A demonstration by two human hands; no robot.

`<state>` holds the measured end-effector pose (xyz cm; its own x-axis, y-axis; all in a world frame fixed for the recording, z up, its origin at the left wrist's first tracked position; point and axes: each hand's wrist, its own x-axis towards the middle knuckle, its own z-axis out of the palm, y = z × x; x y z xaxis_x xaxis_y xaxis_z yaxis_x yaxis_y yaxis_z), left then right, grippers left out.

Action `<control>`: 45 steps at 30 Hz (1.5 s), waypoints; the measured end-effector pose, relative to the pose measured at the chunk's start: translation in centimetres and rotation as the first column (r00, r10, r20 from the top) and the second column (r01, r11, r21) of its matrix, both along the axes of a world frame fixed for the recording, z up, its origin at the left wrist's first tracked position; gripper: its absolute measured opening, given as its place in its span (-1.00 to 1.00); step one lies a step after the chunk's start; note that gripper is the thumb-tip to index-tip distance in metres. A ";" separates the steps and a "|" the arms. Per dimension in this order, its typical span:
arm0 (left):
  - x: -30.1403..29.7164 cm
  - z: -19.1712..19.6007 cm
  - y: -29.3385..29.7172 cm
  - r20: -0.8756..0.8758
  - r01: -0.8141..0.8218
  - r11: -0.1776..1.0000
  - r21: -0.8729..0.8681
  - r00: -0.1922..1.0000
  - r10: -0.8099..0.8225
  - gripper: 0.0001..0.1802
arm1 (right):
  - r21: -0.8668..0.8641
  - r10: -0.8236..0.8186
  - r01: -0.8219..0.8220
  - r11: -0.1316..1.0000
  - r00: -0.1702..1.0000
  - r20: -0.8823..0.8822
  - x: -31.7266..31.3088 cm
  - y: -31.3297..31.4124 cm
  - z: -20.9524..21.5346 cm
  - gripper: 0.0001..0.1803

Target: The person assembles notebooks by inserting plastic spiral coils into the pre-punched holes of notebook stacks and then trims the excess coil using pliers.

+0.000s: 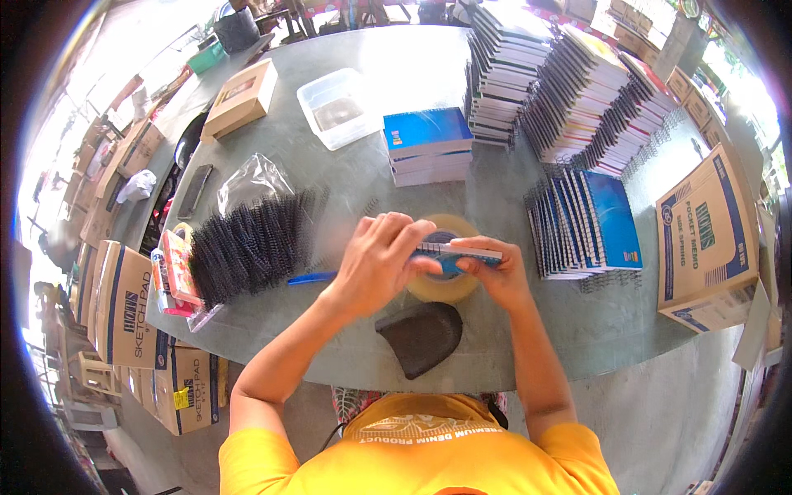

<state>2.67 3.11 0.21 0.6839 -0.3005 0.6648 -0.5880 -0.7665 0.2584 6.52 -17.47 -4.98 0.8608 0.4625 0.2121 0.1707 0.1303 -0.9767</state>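
Observation:
Both of my hands hold a small blue notebook [459, 255] edge-on above a roll of brown packing tape [445, 285]. My left hand [381, 256] curls its fingers over the notebook's top edge, where a black spiral coil shows. My right hand [495, 268] pinches the notebook's right end. A heap of loose black spiral coils [247, 243] lies on clear plastic just left of my left hand. A blue pen [312, 279] rests on the table under my left wrist.
A dark pouch [422, 337] lies at the round grey table's [577, 330] near edge. Coil-bound blue notebooks [587, 223] lean at right, unbound blue stacks [427, 144] beyond my hands, tall piles [577, 91] behind. Cardboard boxes [705, 239] flank both sides; a clear tub [337, 107] sits far left.

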 end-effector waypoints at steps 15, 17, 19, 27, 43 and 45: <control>-0.8 -1.2 1.1 -0.098 0.023 0.987 0.160 0.995 -0.007 -0.68 | -0.003 0.022 -0.021 1.000 0.989 0.147 -0.1 0.3 -0.2 -0.72; -1.7 -0.9 0.6 -0.074 0.013 0.967 0.256 0.997 0.006 -0.69 | 0.044 0.027 -0.035 0.998 0.986 0.164 0.0 0.3 -0.5 -0.74; -4.5 -1.2 -1.2 0.010 -0.005 0.918 0.397 1.000 0.001 -0.71 | 0.068 0.033 -0.045 0.997 0.985 0.168 0.1 0.3 -0.6 -0.75; -9.2 -2.5 -1.4 -0.087 -0.080 0.973 0.216 0.991 0.101 -0.63 | -0.027 -0.133 0.134 0.991 0.990 0.039 -0.7 0.8 -0.1 -0.74; -5.5 -1.2 1.0 -0.339 0.000 0.999 0.033 0.941 0.011 -0.46 | 0.100 -0.153 0.145 0.984 0.985 0.078 -0.3 0.7 -0.3 -0.78; -4.4 0.7 1.0 -0.160 -0.071 0.995 -0.072 0.985 0.058 -0.45 | 0.077 -0.131 0.126 0.989 0.989 0.064 -0.5 0.6 -0.4 -0.78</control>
